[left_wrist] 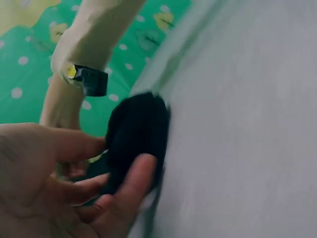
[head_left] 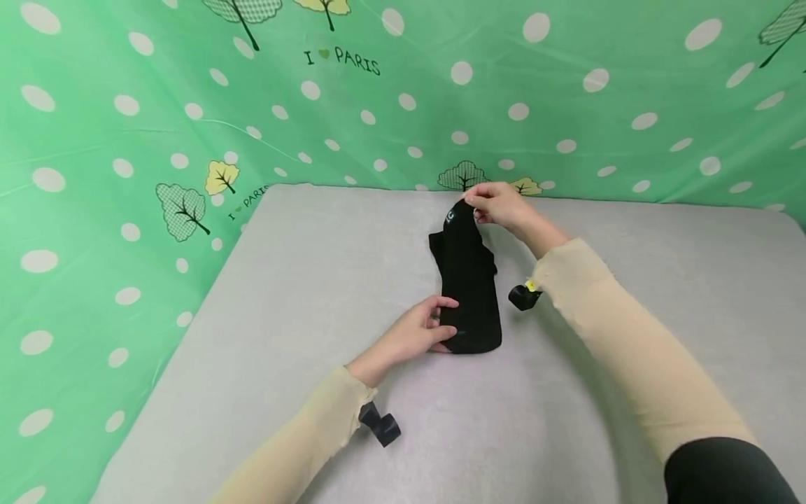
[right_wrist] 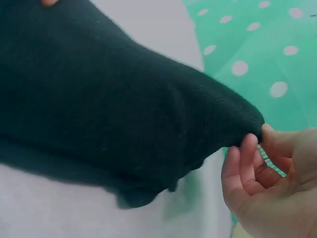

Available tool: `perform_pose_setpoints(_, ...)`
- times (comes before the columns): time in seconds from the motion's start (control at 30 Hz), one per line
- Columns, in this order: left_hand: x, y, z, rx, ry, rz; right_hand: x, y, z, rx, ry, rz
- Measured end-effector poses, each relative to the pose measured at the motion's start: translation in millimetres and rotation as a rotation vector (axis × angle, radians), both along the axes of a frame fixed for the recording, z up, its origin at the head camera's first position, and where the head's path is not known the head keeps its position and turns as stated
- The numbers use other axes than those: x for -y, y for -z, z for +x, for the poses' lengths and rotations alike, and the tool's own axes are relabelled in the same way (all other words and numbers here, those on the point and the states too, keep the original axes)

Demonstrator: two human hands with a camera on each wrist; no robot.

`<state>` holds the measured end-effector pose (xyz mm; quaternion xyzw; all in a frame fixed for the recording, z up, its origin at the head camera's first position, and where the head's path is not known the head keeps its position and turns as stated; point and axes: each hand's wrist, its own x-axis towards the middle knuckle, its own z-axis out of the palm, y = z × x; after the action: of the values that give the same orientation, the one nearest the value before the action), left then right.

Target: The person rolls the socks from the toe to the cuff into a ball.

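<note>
Matt sock (head_left: 472, 280), apparently knitted cloth

The sock (head_left: 469, 280) is black, with a pale mark (head_left: 450, 217) toward the grey table's (head_left: 327, 280) far edge. Beyond that edge, the green cloth (head_left: 428, 35) bears white dots (head_left: 536, 28), yellow and checked trees (head_left: 181, 208) and dark lettering (head_left: 357, 61). The sleeves (head_left: 642, 343) are beige.

Beige, ragged-edged fabric sleeves (head_left: 636, 357), lower left and right, carry small black wrist devices (head_left: 388, 428); a black cloth sleeve (head_left: 730, 470) shows at bottom right.
</note>
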<state>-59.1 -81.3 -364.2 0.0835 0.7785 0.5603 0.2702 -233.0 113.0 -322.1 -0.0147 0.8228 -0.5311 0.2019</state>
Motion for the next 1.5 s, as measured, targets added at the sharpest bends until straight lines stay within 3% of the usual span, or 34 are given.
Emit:
perform_pose_setpoints(0.07,-1,-1.7,-0.1,-0.054,0.050,-0.097,0,8.9,0.7,-0.005,-0.008,0.020)
perform_pose_setpoints(0.17,-2,-3.6,1.1,-0.215,0.111,-0.331,-4,16.6,6.5,-0.015,-0.019,0.046)
perform_pose_setpoints(0.27,-2,-5.9,2.7,-0.358,0.144,-0.480,-13,15.2,19.7,-0.092,-0.045,0.078)
perform_pose_setpoints(0.33,-1,-8.5,3.5,-0.428,0.168,-0.491,-20,10.6,33.2,-0.182,-0.090,0.120)
perform_pose_setpoints(0.43,2,-12.8,3.1,-0.528,0.245,-0.431,-33,2.9,60.0,-0.288,-0.168,0.183)
perform_pose_setpoints(0.57,4,-15.4,1.8,-0.605,0.358,-0.371,-44,-0.9,98.9,-0.321,-0.280,0.146)
perform_pose_setpoints(0.8,5,-7.1,-2.1,-0.599,0.415,-0.353,-50,11.0,141.4,-0.280,-0.436,0.038)
perform_pose_setpoints(0.93,6,-3.1,-4.2,-0.568,0.414,-0.345,-52,23.1,155.1,-0.322,-0.564,0.080)
perform_pose_setpoints(1.03,4,-1.2,-5.7,-0.561,0.418,-0.349,-51,30.5,161.3,-0.408,-0.625,0.169)
perform_pose_setpoints(1.27,-4,2.3,-8.5,-0.572,0.431,-0.419,-42,38.0,165.5,-0.506,-0.598,0.360)
perform_pose_setpoints(1.5,-3,0.1,-11.9,-0.558,0.388,-0.410,-39,35.3,164.7,-0.515,-0.541,0.374)
